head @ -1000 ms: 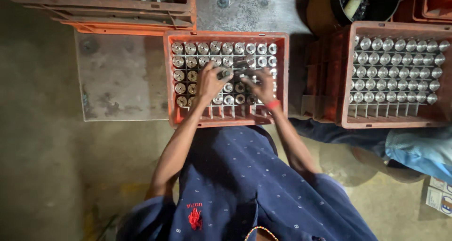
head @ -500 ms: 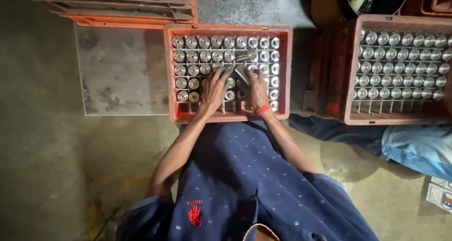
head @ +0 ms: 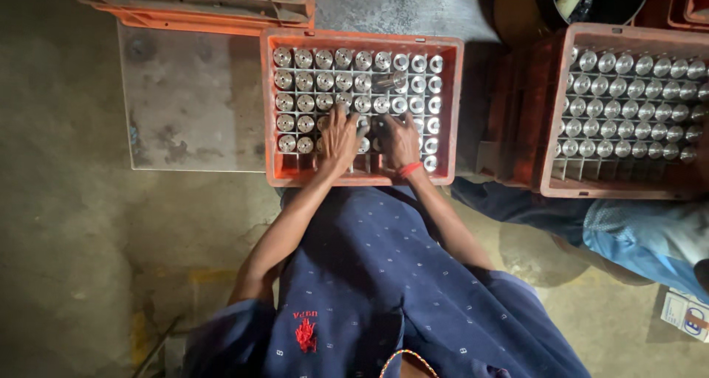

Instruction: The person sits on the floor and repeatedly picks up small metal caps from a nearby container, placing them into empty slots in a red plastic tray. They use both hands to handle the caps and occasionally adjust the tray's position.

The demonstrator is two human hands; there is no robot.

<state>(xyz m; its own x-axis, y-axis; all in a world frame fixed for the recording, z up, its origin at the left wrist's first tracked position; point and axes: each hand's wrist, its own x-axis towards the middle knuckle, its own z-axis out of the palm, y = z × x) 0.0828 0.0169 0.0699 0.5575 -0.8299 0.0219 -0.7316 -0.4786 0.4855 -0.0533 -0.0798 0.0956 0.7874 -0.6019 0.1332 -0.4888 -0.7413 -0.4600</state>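
Both hands are down inside the orange crate (head: 360,175), palms down over the shiny metal cylinders (head: 325,79). The left hand (head: 340,138) lies flat with fingers spread on the parts near the crate's near edge, not really gripping anything. The right hand (head: 401,139) sits just beside it, fingers curled over the parts, but I can't tell if it's actually holding one. The filled rows run from the hands up to the far edge, and one loose cylinder (head: 389,80) lies tipped on top there. A grey slab (head: 192,105) sits left of the crate, and a second crate (head: 628,105) of parts is off right.
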